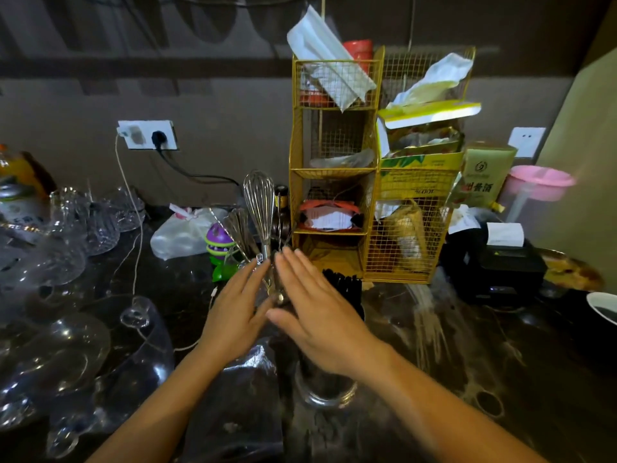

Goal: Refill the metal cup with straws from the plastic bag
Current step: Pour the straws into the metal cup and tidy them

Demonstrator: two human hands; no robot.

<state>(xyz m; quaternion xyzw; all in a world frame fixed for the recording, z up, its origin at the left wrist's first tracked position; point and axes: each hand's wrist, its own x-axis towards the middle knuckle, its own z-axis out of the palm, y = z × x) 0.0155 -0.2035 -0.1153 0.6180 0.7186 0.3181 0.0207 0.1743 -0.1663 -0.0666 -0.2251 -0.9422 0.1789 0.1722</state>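
A shiny metal cup [325, 390] stands on the dark counter, partly covered by my right wrist. The tips of a bundle of black straws [344, 285] stick up just beyond my right hand; that hand hides whether they stand in the cup. A clear plastic bag [245, 392] with dark contents lies on the counter left of the cup, under my left forearm. My left hand [238, 312] and my right hand [315, 309] are both flat with fingers straight, palms facing each other, close together. Neither holds anything.
Whisks [259, 208] stand in a holder right behind my fingertips. A yellow wire rack [367, 168] rises at the back, a black receipt printer [497, 262] to its right. Several glass cups [66, 329] crowd the left. A white plastic bag [180, 235] and a purple toy [218, 243] sit behind.
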